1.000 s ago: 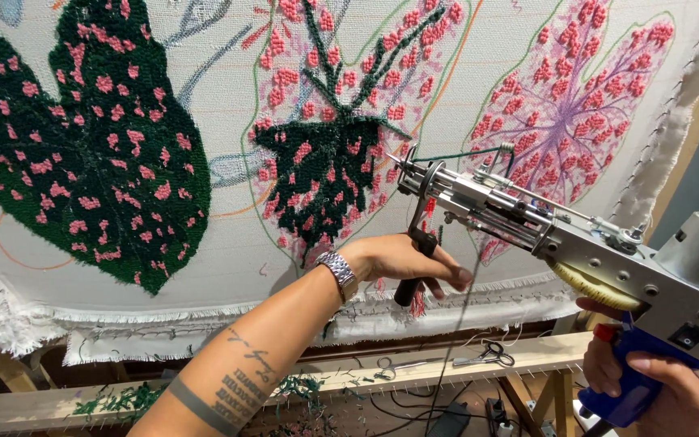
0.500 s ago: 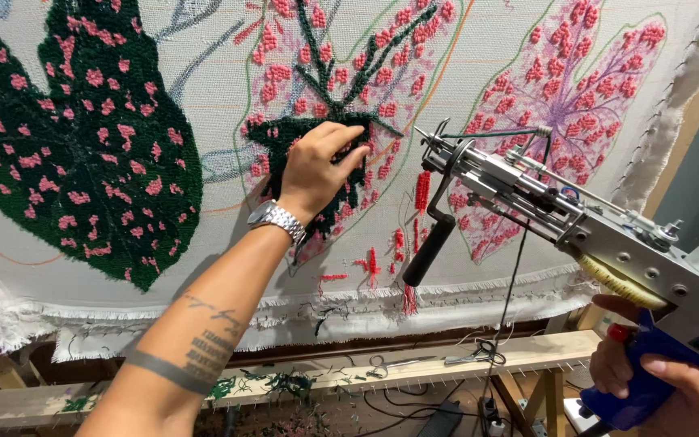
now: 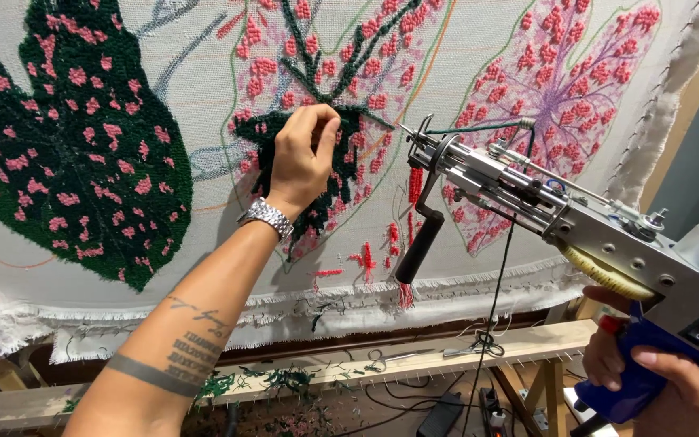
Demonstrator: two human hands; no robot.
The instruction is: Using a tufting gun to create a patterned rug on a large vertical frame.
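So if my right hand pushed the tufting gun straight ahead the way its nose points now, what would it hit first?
Most likely the stretched backing cloth, around the red-dotted tufts just right of the dark green patch your left hand is touching. The tufting gun in your right hand appears to sit short of the cloth, though depth is unclear.

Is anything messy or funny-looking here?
Yes. Green yarn scraps litter the wooden beam under the cloth, a pair of scissors lies there, and the cloth's bottom edge is frayed. Loose red yarn tails dangle too.

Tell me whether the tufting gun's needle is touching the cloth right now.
No: the tufting gun hangs clear of the cloth, while the left hand presses the dark green yarn.
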